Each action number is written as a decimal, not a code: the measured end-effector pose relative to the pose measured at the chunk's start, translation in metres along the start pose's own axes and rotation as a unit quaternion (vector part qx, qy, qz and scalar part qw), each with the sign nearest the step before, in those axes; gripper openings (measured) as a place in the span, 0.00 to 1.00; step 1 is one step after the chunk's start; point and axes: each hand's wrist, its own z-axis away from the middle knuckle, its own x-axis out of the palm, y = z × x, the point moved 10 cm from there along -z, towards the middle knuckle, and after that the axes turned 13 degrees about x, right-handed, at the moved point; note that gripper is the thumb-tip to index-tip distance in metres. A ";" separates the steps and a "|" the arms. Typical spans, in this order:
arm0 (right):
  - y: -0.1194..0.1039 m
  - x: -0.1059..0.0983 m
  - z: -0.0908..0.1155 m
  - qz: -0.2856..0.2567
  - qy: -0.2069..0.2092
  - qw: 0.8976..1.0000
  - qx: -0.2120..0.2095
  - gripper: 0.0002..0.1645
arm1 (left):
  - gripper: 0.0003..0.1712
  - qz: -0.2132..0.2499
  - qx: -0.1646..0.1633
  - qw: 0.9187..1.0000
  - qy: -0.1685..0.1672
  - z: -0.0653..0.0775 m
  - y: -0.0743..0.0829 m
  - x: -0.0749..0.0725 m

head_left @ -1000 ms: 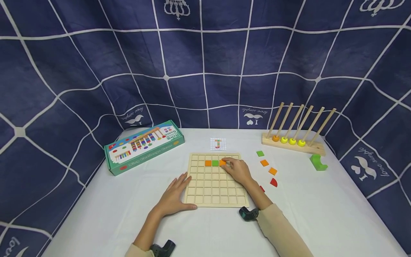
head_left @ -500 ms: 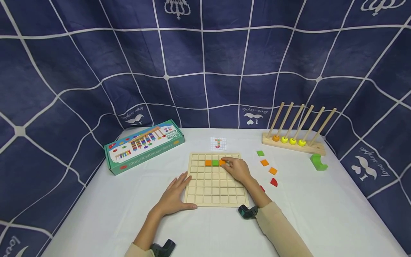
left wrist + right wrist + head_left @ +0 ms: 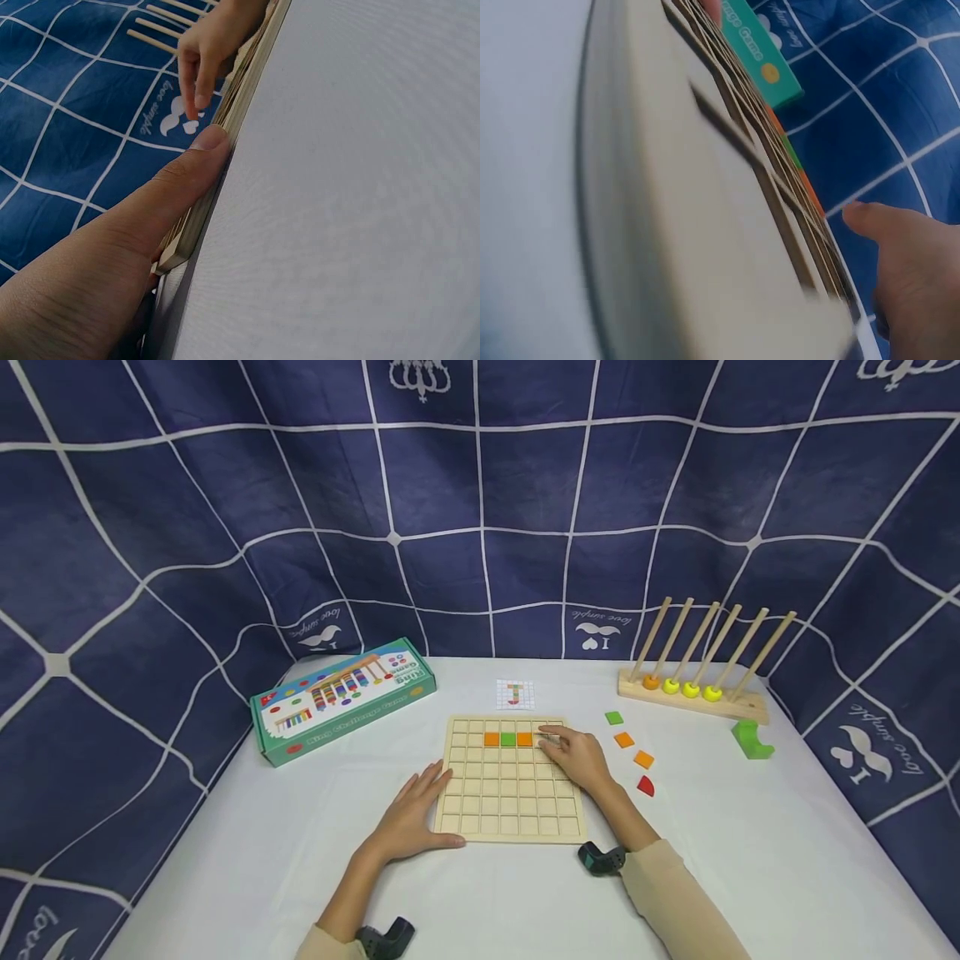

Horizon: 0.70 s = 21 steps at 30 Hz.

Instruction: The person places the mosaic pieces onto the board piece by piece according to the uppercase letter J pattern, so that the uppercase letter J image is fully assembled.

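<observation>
A square wooden grid board (image 3: 510,810) lies on the white table. Near its far edge, three square tiles sit side by side in one row: an orange tile (image 3: 491,739), a green tile (image 3: 508,739) and another orange tile (image 3: 525,739). My left hand (image 3: 408,818) rests at the board's near left corner, fingers stretched along the left side; its thumb (image 3: 191,161) lies against the near edge in the left wrist view. My right hand (image 3: 581,758) is over the far right part of the board, fingertips just right of the tiles, holding nothing.
Right of the board lie a loose green tile (image 3: 614,717), two orange tiles (image 3: 624,740) and a red quarter-round piece (image 3: 646,786). A pattern card (image 3: 515,695) lies behind the board. Farther off are a green game box (image 3: 345,700), a peg rack (image 3: 693,697) and a green arched block (image 3: 750,740).
My right hand has let go of the right-hand orange tile and shifted slightly right, uncovering it. My left hand has stayed at the board's corner. The head view has turned slightly.
</observation>
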 end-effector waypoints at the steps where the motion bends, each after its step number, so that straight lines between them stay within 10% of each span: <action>1: 0.003 -0.005 0.001 0.003 0.007 1.000 0.001 0.17 | 0.66 -0.001 0.003 1.000 0.003 0.000 0.000 0.000; 21: 0.080 -0.089 0.027 0.145 0.111 0.972 0.144 0.26 | 0.66 -0.001 0.002 1.000 -0.003 -0.001 0.000 0.000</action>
